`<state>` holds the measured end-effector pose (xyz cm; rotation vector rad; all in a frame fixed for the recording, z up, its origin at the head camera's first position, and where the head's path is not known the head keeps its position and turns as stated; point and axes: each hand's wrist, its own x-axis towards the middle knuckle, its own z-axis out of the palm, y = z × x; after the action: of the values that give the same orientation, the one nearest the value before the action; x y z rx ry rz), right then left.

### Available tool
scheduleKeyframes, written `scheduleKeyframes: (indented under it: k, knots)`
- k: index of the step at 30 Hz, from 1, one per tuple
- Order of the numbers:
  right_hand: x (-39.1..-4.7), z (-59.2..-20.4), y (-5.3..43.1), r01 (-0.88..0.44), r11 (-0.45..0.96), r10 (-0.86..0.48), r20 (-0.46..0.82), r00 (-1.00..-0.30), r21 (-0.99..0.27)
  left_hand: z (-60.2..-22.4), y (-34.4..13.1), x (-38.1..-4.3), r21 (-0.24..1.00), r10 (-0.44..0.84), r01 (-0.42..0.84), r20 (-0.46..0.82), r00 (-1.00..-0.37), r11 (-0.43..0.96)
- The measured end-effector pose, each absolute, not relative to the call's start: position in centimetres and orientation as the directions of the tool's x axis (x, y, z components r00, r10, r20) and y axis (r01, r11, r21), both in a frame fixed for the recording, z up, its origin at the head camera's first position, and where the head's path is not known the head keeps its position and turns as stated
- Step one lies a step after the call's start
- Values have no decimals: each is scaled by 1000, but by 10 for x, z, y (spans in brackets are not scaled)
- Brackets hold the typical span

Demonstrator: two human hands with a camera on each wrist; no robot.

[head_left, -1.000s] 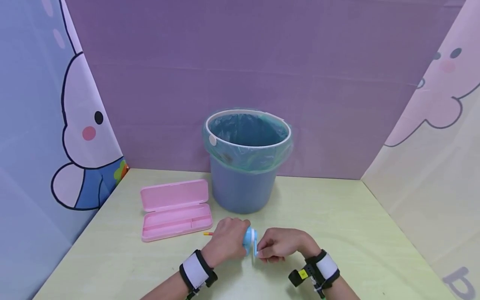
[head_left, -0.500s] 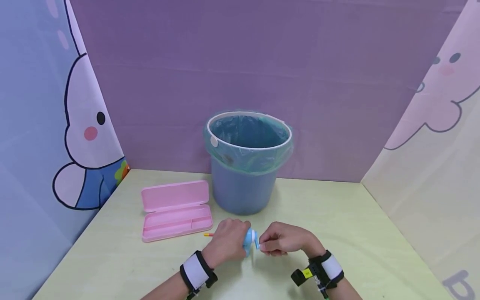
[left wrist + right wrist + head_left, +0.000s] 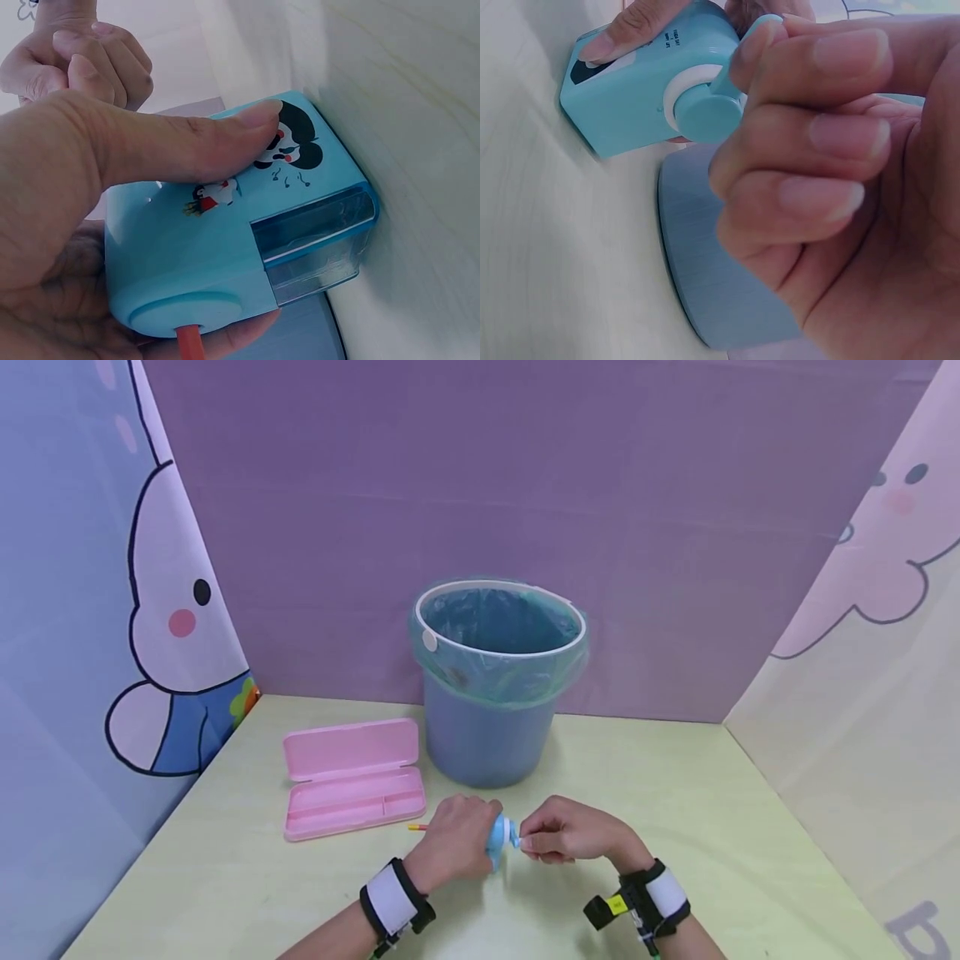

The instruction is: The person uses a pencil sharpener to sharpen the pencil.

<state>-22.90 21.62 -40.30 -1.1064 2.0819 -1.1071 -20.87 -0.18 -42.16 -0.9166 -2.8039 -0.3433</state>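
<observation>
A light blue crank pencil sharpener with cartoon prints and a clear shavings drawer sits low at the table. My left hand grips its body, the thumb lying across the printed face. Out of the hole at its left end sticks a pencil, red there and yellow farther out in the head view; the rest is hidden inside. On the opposite end is the crank, with a white ring behind its hub. My right hand pinches the crank's handle, its other fingers curled; the handle is partly hidden by them.
An open pink pencil case lies left of the hands, its lid folded back. Behind the sharpener stands a blue-grey bucket lined with a green bag. A purple backdrop closes off the table's far edge.
My right hand has risen with the crank handle, swinging the crank arm up from hanging straight down. My left hand keeps its grip on the pencil sharpener in the same spot.
</observation>
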Motion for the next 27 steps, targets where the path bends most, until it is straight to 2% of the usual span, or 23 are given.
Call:
scheduleKeyframes:
  k: [10, 27]
  knots:
    - [-229, -403, 216, -409, 315, -842, -54, -536, -856, -421, -3, -211, 179, 555, 592, 218, -803, 786]
    - [-228, -402, 217, -445, 331, -798, 5, -603, -832, -419, -2, -210, 185, 552, 584, 197, -810, 790]
